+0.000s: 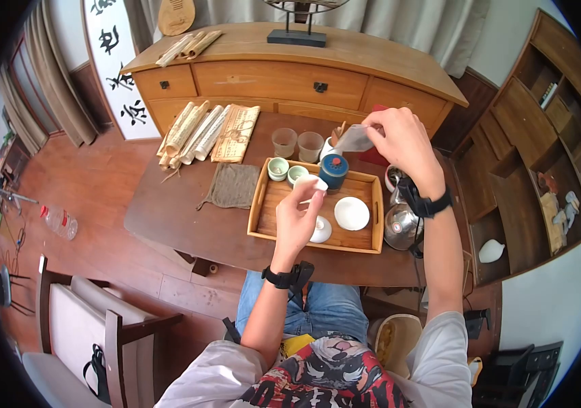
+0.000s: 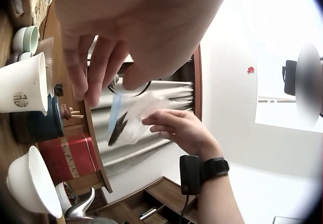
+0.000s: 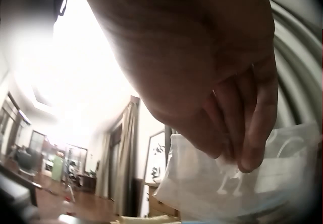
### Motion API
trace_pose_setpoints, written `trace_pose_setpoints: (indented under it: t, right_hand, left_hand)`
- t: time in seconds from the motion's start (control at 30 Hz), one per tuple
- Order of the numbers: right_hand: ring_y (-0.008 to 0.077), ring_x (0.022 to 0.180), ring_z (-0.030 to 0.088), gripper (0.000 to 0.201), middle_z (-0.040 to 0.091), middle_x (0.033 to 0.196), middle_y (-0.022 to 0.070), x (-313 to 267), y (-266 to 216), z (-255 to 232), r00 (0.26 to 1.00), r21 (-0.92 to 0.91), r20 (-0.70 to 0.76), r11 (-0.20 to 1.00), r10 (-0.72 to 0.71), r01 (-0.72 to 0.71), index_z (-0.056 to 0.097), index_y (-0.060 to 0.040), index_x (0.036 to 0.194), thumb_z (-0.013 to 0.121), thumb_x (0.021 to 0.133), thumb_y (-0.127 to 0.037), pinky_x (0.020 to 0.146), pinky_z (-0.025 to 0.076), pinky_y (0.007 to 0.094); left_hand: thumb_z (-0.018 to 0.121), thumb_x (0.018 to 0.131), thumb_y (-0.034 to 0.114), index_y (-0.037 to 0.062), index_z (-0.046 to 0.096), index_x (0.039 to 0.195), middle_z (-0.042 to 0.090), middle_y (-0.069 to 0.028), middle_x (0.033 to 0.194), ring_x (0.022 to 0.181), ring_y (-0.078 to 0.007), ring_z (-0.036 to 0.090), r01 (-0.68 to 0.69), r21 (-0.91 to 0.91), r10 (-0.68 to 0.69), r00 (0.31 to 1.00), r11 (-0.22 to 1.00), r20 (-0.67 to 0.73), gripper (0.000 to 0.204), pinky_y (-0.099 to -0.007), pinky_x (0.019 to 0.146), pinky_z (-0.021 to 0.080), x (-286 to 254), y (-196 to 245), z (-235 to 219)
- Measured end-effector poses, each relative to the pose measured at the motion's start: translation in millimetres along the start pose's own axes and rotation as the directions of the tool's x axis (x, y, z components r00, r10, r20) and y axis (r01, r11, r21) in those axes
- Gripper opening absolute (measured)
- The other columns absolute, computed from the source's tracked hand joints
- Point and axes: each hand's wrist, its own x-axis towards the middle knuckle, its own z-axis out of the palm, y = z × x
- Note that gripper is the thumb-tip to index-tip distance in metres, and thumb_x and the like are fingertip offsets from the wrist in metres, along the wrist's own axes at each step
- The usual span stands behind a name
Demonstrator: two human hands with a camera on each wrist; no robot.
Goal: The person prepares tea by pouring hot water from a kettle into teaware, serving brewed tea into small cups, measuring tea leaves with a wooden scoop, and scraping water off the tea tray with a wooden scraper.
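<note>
My right hand is raised over the back right of the tray and pinches a clear zip bag between thumb and fingers. Dark dry leaves lie in the bag's lower end, seen in the left wrist view. My left hand hovers above the tray with bent fingers and nothing between them. Close by its fingertips stands a white pitcher with a small printed mark. A white bowl and a white lid sit on the wooden tray. The blue canister stands under the bag.
Two green cups stand at the tray's back left, with two clear glasses behind. A metal kettle is right of the tray. Left lie a grey cloth and bamboo scrolls. A red box stands beyond the canister.
</note>
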Motion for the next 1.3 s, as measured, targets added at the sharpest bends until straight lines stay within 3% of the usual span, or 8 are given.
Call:
trace_pose_setpoints:
  t: [0.17,0.33,0.53,0.63,0.77,0.87,1.07,1.3]
  right_hand:
    - [0.0396,0.089,0.078,0.017,0.079,0.095,0.0211,-14.7,-65.0,6.9,0.969,0.509,0.043,0.840,-0.243,0.188,0.085,-0.0048,0.107,0.075,0.095,-0.011,0.083,0.062,0.0450]
    - [0.0410,0.098,0.077,0.026,0.080,0.110,0.0205,-21.8,-107.7,69.9,0.891,0.611,-0.044,0.693,-0.453,0.383,0.082,-0.0042,0.120,0.074,0.095,-0.006,0.087,0.062,0.0448]
    - [0.0349,0.087,0.079,0.032,0.081,0.104,0.0212,-49.0,-149.5,144.7,0.938,0.768,0.050,0.613,-0.342,0.183,0.081,-0.0045,0.128,0.074,0.096,-0.005,0.081,0.062,0.0413]
    - [0.0227,0.077,0.079,0.037,0.083,0.095,0.0174,-69.6,-161.3,164.4,0.913,0.823,0.334,0.545,-0.236,-0.160,0.078,-0.0021,0.135,0.073,0.099,-0.007,0.076,0.062,0.0341]
    - [0.0162,0.074,0.078,0.030,0.083,0.091,0.0120,-76.0,-159.8,175.5,0.962,0.887,0.260,0.414,-0.079,-0.205,0.078,0.0030,0.127,0.074,0.104,-0.014,0.071,0.061,0.0305]
    - [0.0162,0.072,0.079,0.041,0.082,0.082,0.0105,-83.1,-162.2,181.6,0.956,0.926,0.261,0.247,0.133,-0.287,0.079,0.0047,0.101,0.076,0.107,-0.036,0.067,0.060,0.0290]
    - [0.0102,0.078,0.075,0.027,0.082,0.091,0.0068,-105.9,-155.5,207.5,0.927,0.905,0.320,0.226,0.195,-0.360,0.081,0.0062,0.109,0.077,0.108,-0.020,0.069,0.059,0.0254]
    - [0.0156,0.085,0.080,0.018,0.085,0.093,0.0113,-121.2,-136.9,211.8,0.932,0.928,0.333,0.125,0.141,-0.351,0.084,0.0035,0.109,0.079,0.102,-0.013,0.077,0.061,0.0288]
  left_hand:
    - [0.036,0.118,0.062,-0.0063,0.057,0.149,0.073,-0.0250,0.135,0.117,-0.0303,0.075,0.193,-0.665,-0.230,0.973,0.722,0.033,0.078,-0.0411,0.097,0.060,4.1,11.8,-32.0]
    - [0.042,0.115,0.064,-0.0041,0.068,0.139,0.077,-0.0186,0.131,0.112,-0.0263,0.074,0.097,-0.736,-0.328,0.928,0.670,-0.176,0.077,-0.0373,0.097,0.055,-2.1,30.0,-97.7]
    - [0.075,0.107,0.017,-0.0058,0.080,0.121,0.078,-0.0009,0.110,0.092,-0.0072,0.066,0.114,-0.116,-0.157,0.859,0.987,-0.488,0.028,-0.0242,0.080,0.050,-22.6,6.3,-168.1]
    - [0.078,0.103,0.015,-0.0056,0.082,0.106,0.077,-0.0040,0.099,0.079,-0.0100,0.060,0.098,0.365,0.146,0.798,0.926,-0.584,0.022,-0.0266,0.070,0.046,-26.2,25.7,-175.8]
    - [0.080,0.098,0.013,-0.0030,0.082,0.107,0.080,-0.0080,0.095,0.070,-0.0134,0.062,0.085,0.584,0.209,0.884,0.807,-0.417,0.019,-0.0289,0.064,0.048,-26.9,46.0,-161.1]
    - [0.081,0.094,0.011,0.0006,0.084,0.111,0.082,-0.0143,0.097,0.069,-0.0195,0.068,0.031,0.633,0.108,0.978,0.773,-0.180,0.020,-0.0320,0.065,0.052,-29.6,57.1,-139.7]
    - [0.081,0.097,0.015,-0.0052,0.082,0.118,0.085,-0.0187,0.101,0.090,-0.0245,0.083,0.021,0.578,-0.111,0.986,0.816,0.121,0.030,-0.0335,0.079,0.063,-28.9,63.6,-120.8]
    - [0.080,0.099,0.014,-0.0053,0.083,0.110,0.084,-0.0152,0.093,0.088,-0.0177,0.081,0.186,0.507,-0.149,0.982,0.841,-0.113,0.023,-0.0321,0.078,0.062,-23.8,41.8,-125.8]
